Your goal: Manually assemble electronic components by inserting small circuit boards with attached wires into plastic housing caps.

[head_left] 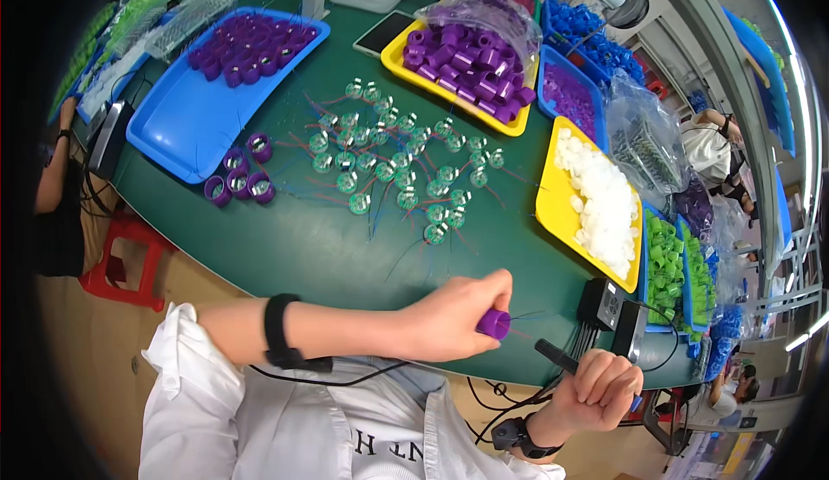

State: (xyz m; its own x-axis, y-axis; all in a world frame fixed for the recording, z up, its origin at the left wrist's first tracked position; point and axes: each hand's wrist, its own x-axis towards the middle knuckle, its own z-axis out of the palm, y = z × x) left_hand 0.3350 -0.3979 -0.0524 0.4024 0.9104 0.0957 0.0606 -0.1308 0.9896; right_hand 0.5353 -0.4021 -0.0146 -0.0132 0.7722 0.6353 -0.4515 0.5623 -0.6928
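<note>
Above the table's near edge, my left hand (453, 312) is closed around a small purple plastic cup (494, 325). Thin red and blue wires stick out of the cup toward the right. My right hand (600, 389) grips a black stick-shaped tool (555, 355), its flat dark end pointing up and left toward the cup but apart from it. A bit of blue shows at the other side of the fist; the tool's exact kind I cannot make out. Beyond my hands, several small round green circuit boards (384, 172) with wires lie scattered on the green table (345, 260).
Several filled purple cups (260, 188) stand beside a blue tray (164, 126) of more. Yellow trays hold purple cups (471, 61) and white caps (596, 204). Black power adapters (600, 303) with cables sit at right, near bins of green parts (663, 260). A phone (382, 33) lies at the back.
</note>
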